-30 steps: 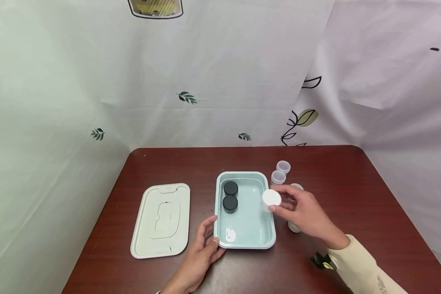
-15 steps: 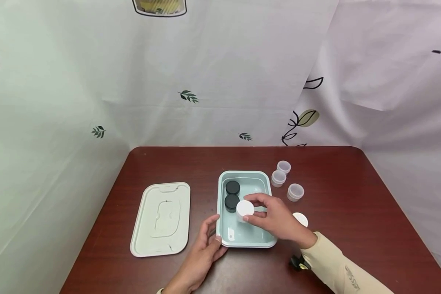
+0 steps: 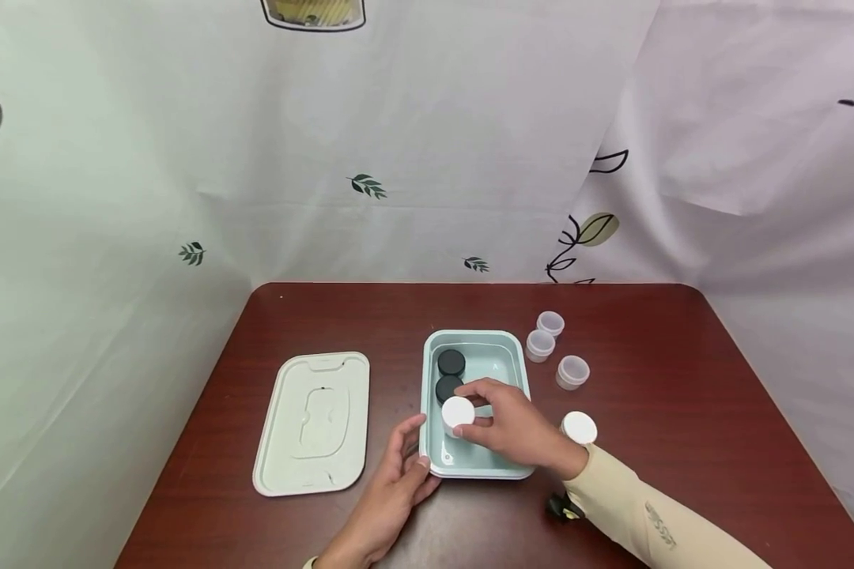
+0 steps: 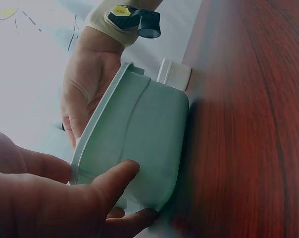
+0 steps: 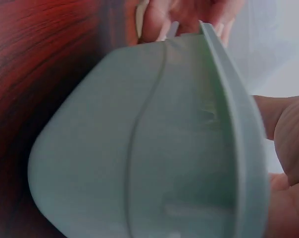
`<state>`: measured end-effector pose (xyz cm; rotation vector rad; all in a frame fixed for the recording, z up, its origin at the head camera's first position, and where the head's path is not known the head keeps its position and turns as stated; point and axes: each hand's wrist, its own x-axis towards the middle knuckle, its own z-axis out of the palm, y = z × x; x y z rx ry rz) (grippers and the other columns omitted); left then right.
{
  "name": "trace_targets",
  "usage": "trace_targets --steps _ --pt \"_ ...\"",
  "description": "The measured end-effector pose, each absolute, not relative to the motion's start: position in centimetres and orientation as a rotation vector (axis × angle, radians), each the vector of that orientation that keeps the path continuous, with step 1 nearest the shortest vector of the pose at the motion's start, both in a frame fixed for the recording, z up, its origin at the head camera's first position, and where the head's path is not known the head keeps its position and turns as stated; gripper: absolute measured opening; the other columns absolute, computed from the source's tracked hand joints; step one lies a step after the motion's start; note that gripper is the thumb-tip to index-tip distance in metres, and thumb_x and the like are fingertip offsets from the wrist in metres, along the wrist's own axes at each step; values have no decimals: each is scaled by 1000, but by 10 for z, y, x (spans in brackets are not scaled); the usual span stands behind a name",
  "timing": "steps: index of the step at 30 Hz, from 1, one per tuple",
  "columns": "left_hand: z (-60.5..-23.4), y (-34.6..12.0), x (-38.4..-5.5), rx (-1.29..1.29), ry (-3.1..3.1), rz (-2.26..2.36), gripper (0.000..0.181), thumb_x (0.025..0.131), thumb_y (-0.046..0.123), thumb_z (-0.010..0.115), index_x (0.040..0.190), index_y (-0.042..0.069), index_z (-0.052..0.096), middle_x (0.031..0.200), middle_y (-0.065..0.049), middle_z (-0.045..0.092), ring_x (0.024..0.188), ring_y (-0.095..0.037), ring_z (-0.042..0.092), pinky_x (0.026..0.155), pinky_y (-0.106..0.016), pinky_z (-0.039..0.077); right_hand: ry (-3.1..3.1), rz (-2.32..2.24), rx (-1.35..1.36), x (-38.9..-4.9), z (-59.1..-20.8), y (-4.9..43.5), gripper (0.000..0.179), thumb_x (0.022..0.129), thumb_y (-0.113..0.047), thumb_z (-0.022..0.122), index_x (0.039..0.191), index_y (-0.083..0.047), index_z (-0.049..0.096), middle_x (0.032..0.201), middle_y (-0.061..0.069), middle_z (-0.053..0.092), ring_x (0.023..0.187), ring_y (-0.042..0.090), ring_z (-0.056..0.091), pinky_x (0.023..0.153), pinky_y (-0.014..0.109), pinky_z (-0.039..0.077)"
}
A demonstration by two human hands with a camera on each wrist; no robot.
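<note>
Though cut off below, gripping the tray (image 3: 498, 461) near its near-left corner with the curled left hand (image 3: 391, 491). Inside, partly covered: a black-lidded jar (image 3: 447, 387). Just in front, pinching a white-lidded jar (image 3: 458, 413) in the right hand (image 3: 508, 423); impossible to tell whether touching the tray floor. Farther right, partly behind the wrist (image 3: 571, 460): another white-lidded jar (image 3: 580, 427).

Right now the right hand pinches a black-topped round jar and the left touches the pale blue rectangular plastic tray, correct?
Not quite: the head view shows the right hand pinching a white-topped round jar, not black; the left hand does touch the pale blue tray.
</note>
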<state>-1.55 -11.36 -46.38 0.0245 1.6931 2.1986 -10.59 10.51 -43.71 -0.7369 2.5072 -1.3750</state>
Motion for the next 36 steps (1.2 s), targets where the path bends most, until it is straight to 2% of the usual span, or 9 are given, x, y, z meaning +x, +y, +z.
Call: trace_targets --steps 6,11,15,22,29,36 --pt "-464 -114 -15 34 1667 2206 56 112 6 40 164 15 19 171 -24 20 148 -30 44 109 -32 49 2571 -1324 -741 -105 -441 96 49 86 -13 89 127 2 68 120 8 70 108 23 70 84 27 62" --pt "-464 -114 -15 35 1660 2195 56 112 8 41 164 15 19 171 -23 19 149 -30 43 109 -33 50 2662 -1258 -708 -103 -449 90 48 83 -13 90 125 0 70 115 6 69 104 20 71 84 25 60" --pt "-464 -114 -15 42 1656 2189 57 113 8 41 164 15 19 172 -23 18 151 -32 41 109 -33 49 2725 -1208 -706 -102 -452 86 48 81 -12 91 123 -1 71 111 5 68 100 19 70 86 28 59" --pt "-465 -115 -15 46 1649 2188 57 113 7 40 164 15 18 172 -23 16 151 -34 39 108 -31 49 2742 -1155 -651 -102 -452 82 46 81 -11 91 122 -3 70 113 5 68 98 15 66 85 28 58" --pt "-465 -115 -14 34 1667 2183 57 112 6 40 165 14 17 172 -24 15 151 -34 40 109 -33 49 2759 -1148 -652 -102 -453 79 40 80 -8 91 114 -5 70 108 4 71 92 15 69 81 26 57" --pt "-465 -115 -13 44 1660 2187 58 112 6 41 164 13 17 173 -23 14 152 -35 38 110 -34 49 2789 -1141 -631 -101 -448 80 43 78 -10 93 115 -4 71 103 3 69 90 16 65 79 26 55"
